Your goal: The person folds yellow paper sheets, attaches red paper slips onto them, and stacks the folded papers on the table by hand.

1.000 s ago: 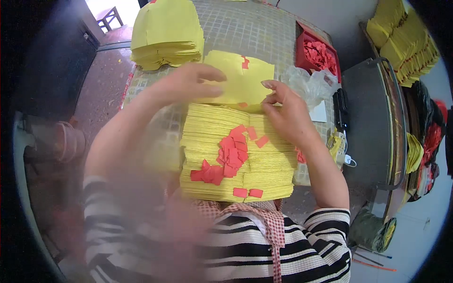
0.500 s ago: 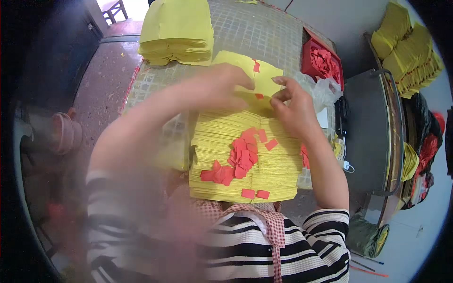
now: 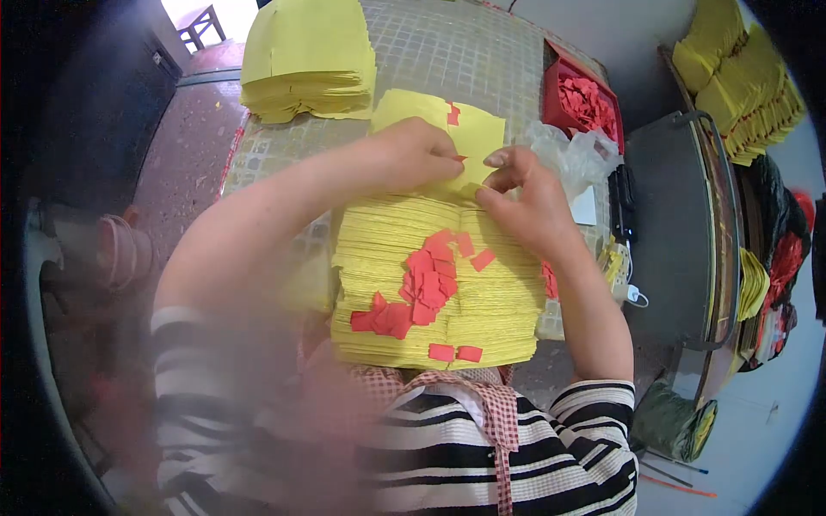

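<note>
A broad stack of yellow paper sheets (image 3: 387,275) lies in front of me, its edges layered like shingles. At its far end a yellow sheet (image 3: 482,129) lies flat with a red slip (image 3: 453,113) on it. My left hand (image 3: 422,155) pinches a small red paper slip (image 3: 460,158) over that sheet. Opposite it, my right hand (image 3: 527,193) has thumb and fingers curled at the sheet's near right part, seeming to pinch its paper; the exact grip is partly hidden. A loose pile of red slips (image 3: 426,279) rests on the stack.
Another yellow paper stack (image 3: 305,69) stands at the table's far left. A red box (image 3: 585,103) of red slips is at the far right, beside a clear plastic bag (image 3: 572,159). More yellow bundles (image 3: 748,77) sit on the right above a grey cabinet (image 3: 671,232).
My left hand has come down and slightly right, and the red slip now shows at its fingertips. The right hand stays by the yellow sheet. The view has shifted slightly.
</note>
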Demonstrator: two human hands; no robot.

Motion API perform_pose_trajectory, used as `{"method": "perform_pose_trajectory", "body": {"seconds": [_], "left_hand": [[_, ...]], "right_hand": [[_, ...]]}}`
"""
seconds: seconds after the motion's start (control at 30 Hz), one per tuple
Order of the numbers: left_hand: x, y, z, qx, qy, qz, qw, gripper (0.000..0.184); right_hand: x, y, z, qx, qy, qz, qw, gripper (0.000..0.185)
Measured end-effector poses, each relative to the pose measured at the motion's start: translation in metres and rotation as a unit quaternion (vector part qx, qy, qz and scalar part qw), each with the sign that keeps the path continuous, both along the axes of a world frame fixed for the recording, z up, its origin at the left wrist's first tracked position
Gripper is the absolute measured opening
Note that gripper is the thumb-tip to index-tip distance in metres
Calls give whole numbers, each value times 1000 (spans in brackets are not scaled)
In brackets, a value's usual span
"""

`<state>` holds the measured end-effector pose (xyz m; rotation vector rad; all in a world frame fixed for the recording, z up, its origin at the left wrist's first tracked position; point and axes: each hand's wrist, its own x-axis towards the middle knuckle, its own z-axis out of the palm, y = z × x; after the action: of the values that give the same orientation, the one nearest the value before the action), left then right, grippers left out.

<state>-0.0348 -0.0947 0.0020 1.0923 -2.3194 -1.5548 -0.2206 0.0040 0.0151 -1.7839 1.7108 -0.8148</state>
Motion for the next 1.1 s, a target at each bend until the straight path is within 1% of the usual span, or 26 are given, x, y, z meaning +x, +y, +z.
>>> {"method": "perform_pose_trajectory", "body": {"seconds": [0.03, 0.1, 0.13, 0.2, 0.3, 0.43, 0.5, 0.53, 0.6, 0.63, 0.7, 0.83, 0.9, 0.93, 1.0, 1.03, 1.1], "left_hand": [[-1, -1, -3, 0, 0, 0, 1000, 25], [-4, -2, -7, 24, 25, 40, 999, 23], [-5, -2, -8, 24, 25, 40, 999, 23], [-6, 1, 0, 20, -15, 27, 999, 24], [-4, 2, 1, 25, -6, 23, 999, 25], [-1, 1, 7, 2, -11, 19, 1000, 25], [-1, -1, 7, 7, -6, 21, 1000, 26], [-1, -1, 8, 8, -5, 21, 1000, 26], [-3, 2, 17, -50, -33, -30, 998, 30], [-4, 3, 15, -50, -33, -30, 998, 30], [-7, 5, 12, -106, 3, -79, 991, 32], [-7, 12, 11, -140, 0, -89, 986, 28], [-6, 14, 8, -204, 30, -98, 974, 24], [-6, 15, 9, -204, 30, -99, 974, 24], [-5, 16, 14, -144, 0, -96, 985, 26], [-4, 14, 13, -144, 0, -96, 985, 26], [0, 11, 11, -120, 50, -86, 988, 30]], "right_hand": [[0, 0, -1, 0, 0, 0, 1000, 35], [2, 0, -4, -40, 23, 39, 998, 27], [4, -1, -5, -40, 23, 39, 998, 27], [7, -3, -7, 9, 65, 37, 997, 23], [10, -2, -2, 30, 40, 39, 998, 21], [4, 2, 14, 51, 49, 28, 997, 24], [-1, 4, 16, 41, -5, 30, 999, 32], [-1, 4, 16, 42, -5, 30, 999, 32], [0, 1, 16, 26, 9, 13, 1000, 40], [1, -1, 17, 26, 9, 12, 1000, 40], [4, -4, 17, 17, 43, -7, 999, 38], [9, -5, 15, 36, 30, -43, 998, 37], [10, -3, 14, 37, 20, -48, 998, 37], [9, -3, 11, 38, 20, -49, 998, 37], [6, -1, 5, -7, 17, -13, 1000, 38], [4, 1, 5, -8, 17, -13, 1000, 38], [1, 5, 6, -5, 27, -9, 1000, 38]]}}
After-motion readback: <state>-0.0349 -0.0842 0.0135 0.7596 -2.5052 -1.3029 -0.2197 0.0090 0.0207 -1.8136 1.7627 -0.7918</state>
